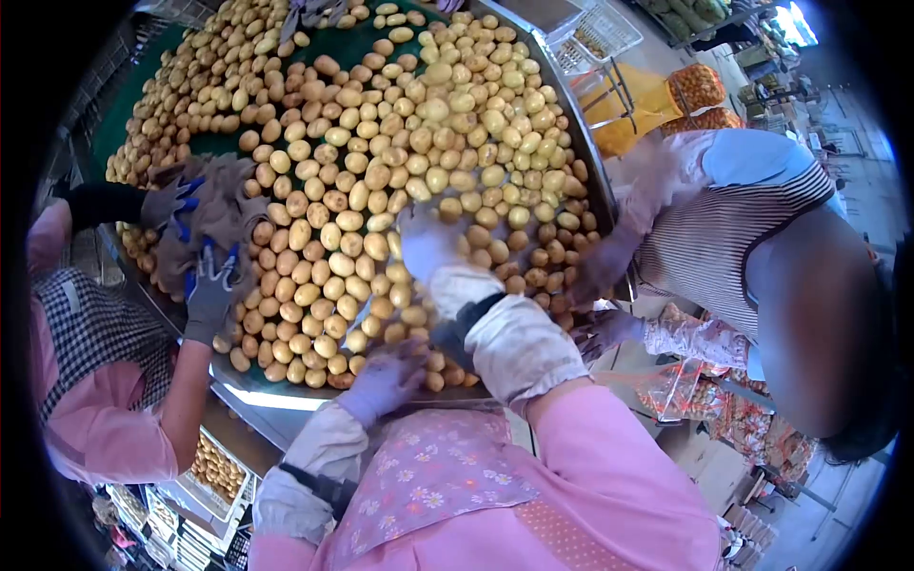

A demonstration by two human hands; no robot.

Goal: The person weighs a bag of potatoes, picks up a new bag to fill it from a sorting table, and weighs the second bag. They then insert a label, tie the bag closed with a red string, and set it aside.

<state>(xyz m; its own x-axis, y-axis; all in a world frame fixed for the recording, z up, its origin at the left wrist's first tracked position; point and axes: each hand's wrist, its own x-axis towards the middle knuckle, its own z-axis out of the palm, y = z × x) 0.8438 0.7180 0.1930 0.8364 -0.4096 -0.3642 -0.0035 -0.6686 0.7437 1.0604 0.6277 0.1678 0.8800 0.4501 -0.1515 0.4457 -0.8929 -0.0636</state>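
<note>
Many small yellow-brown potatoes cover a sorting table with a green surface. My left hand, in a pale purple glove, rests at the table's near edge against the closest potatoes, its fingers stretched out and slightly blurred. Further in, over the middle of the heap, is my right hand, gloved the same way. Motion smears its fingers, so whether a potato is in them cannot be made out. Light sleeve covers with dark bands wrap both my forearms.
At left, a co-worker's gloved hands handle a grey-brown cloth on the potatoes. Another co-worker's blurred hands reach over the right edge. A metal rim borders the table. Beyond stand a white basket and orange net sacks.
</note>
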